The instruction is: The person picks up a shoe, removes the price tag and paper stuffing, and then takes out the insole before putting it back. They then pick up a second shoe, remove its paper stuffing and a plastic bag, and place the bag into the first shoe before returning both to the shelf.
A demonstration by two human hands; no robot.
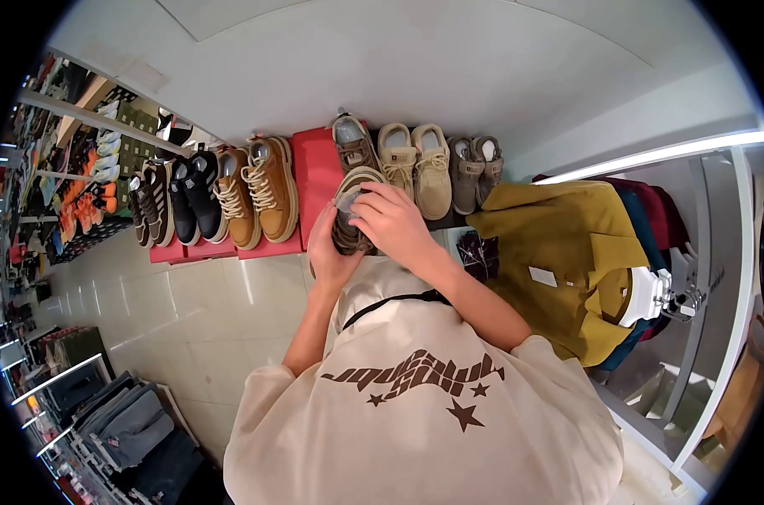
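Brown shoe [349, 229]: light, stiff-soled, we reckon; take it by the sole.
Left hand [330, 252]: fingers cupping it.
Right hand [394, 220]: fingers curled over it.

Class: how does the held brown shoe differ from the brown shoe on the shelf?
The held brown shoe is gripped between left hand and right hand; the shelf brown shoe stands untouched. The hands partly hide the held brown shoe; the shelf brown shoe shows whole. Both are brown.

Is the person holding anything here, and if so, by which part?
A brown shoe, in both hands. The left hand cups its lower end from underneath, and the right hand grips its side beside the opening.
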